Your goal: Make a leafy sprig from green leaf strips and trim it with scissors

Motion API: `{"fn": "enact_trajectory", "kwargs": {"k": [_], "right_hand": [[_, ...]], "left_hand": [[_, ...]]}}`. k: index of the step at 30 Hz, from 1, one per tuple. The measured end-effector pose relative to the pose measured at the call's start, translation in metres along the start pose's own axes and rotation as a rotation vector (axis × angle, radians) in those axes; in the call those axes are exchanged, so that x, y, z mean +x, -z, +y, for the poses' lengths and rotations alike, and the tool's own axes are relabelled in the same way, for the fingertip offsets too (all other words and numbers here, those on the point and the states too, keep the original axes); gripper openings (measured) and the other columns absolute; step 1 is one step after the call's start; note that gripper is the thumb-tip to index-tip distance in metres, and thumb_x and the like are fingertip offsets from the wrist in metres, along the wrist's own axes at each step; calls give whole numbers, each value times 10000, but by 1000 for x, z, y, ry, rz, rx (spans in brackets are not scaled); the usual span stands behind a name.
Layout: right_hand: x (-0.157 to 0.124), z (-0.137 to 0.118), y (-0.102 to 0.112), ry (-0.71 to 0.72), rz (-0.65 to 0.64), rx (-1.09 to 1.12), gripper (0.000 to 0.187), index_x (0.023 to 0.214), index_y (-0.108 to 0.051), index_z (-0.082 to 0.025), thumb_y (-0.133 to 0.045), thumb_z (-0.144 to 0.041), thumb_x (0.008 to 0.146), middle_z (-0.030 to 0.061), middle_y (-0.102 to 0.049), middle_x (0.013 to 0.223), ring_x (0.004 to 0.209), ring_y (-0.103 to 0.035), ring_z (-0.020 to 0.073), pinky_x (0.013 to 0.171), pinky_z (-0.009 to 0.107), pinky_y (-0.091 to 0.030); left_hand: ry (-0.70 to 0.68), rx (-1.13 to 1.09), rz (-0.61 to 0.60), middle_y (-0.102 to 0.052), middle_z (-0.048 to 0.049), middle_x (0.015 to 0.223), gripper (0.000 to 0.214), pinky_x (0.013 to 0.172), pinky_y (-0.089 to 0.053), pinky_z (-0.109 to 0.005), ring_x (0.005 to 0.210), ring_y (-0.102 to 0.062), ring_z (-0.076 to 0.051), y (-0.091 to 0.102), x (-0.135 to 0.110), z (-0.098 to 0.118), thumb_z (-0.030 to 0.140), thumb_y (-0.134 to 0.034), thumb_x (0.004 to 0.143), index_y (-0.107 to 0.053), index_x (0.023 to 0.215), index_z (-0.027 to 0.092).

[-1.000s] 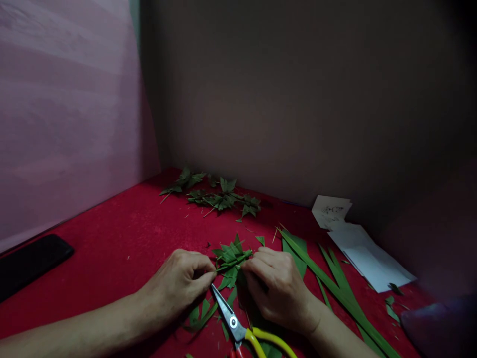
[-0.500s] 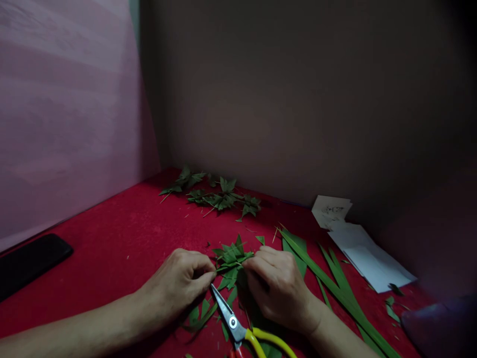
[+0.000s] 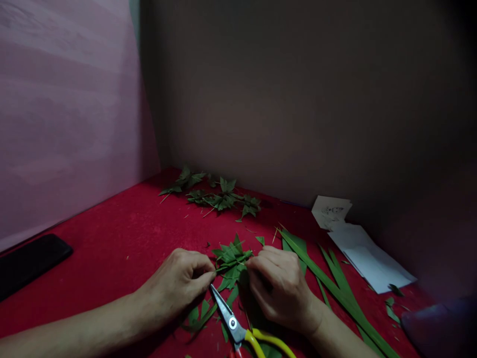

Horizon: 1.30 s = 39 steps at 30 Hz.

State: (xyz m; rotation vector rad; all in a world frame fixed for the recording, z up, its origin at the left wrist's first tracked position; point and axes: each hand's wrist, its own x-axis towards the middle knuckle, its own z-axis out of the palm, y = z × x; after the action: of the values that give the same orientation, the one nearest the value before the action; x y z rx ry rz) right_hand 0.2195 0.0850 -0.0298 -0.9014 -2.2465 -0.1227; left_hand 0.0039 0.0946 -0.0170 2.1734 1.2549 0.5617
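Observation:
Between my two hands sits a layered bunch of green pointed leaves (image 3: pixel 231 261). My left hand (image 3: pixel 188 273) pinches the bunch's left end between thumb and fingertips. At its right side, my right hand (image 3: pixel 278 283) is closed, its fingertips pressed together at a thin pale stem or strand; what exactly they grip is hard to make out. Scissors (image 3: pixel 234 325) with yellow and red handles lie just below, their blades nearly closed and the tip by my left thumb. Cut leaf scraps (image 3: pixel 199 318) lie around the blades.
Leafy sprigs (image 3: pixel 223 196) lie along the back of the red cloth (image 3: pixel 122 238). Long green blades (image 3: pixel 335 293) stretch along the right, near white paper sheets (image 3: pixel 372 258) and a card with a drawing (image 3: pixel 331 211). A black phone-like slab (image 3: pixel 35 263) rests at left.
My right hand has shifted slightly to the right, away from the leaf bunch. The left hand and the scissors look almost unmoved.

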Motion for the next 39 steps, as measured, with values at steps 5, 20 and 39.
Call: {"fn": "enact_trajectory", "kwargs": {"k": [5,20,39], "right_hand": [[0,1,0,-2,15,-24,141,678,-573,-154,-464,-108,754,22,-521,538,507,-436,144,496,280,-292],[-1,2,1,-34,46,-16,140,650,-562,-162,-467,-114,741,14,-507,516,484,-429,138,480,269,-287],[-2,4,-1,-79,79,-8,129,634,-551,-165,-470,-125,727,5,-510,507,475,-430,129,483,256,-313]], "left_hand": [[24,10,-11,-523,19,534,253,494,-309,-217,510,-420,-85,-1,0,0,221,-461,776,-639,626,120],[16,-3,1,-482,29,521,275,486,-292,-222,501,-389,-85,-3,0,-4,267,-457,780,-614,602,127],[76,-89,-25,-449,40,521,270,478,-295,-219,500,-366,-87,-1,1,-4,285,-457,775,-612,621,126]]}}
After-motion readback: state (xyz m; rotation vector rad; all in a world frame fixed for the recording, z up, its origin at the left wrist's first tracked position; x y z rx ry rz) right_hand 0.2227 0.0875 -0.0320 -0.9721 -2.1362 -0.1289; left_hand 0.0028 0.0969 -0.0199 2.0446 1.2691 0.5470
